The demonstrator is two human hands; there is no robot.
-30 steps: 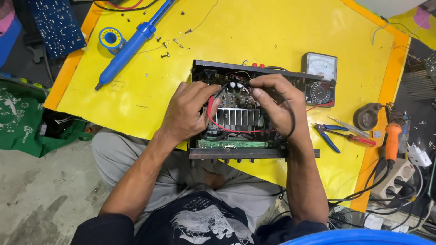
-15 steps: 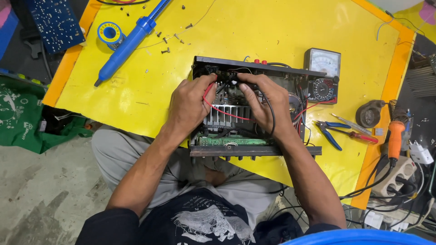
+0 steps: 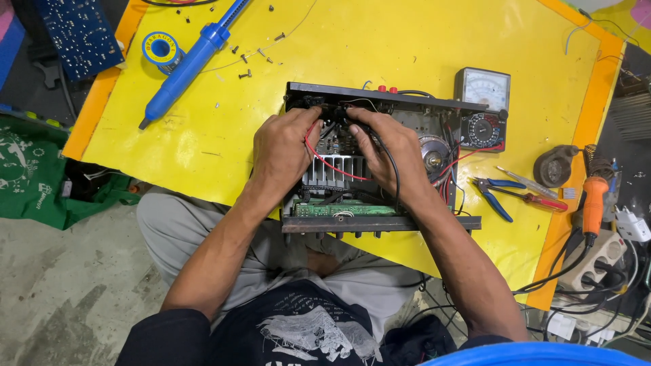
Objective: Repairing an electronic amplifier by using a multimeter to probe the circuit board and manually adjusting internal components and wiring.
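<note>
Glossy yellow sheet [image 3: 380, 47] covers the table; matt black metal chassis [image 3: 380, 224], centre; ribbed bare-metal heatsink [image 3: 332, 173]; shiny blue plastic pump [image 3: 186, 64], upper left.

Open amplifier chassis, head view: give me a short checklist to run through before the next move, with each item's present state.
1. Both hands inside the amplifier chassis: left hand, right hand. Ok.
2. Chassis lies flat on the yellow table: ok.
3. Red wire clear of the heatsink: not ok, it crosses it.
4. What the fingers hold: cannot tell.
5. Pliers and multimeter lie beside the right hand: ok.
</note>
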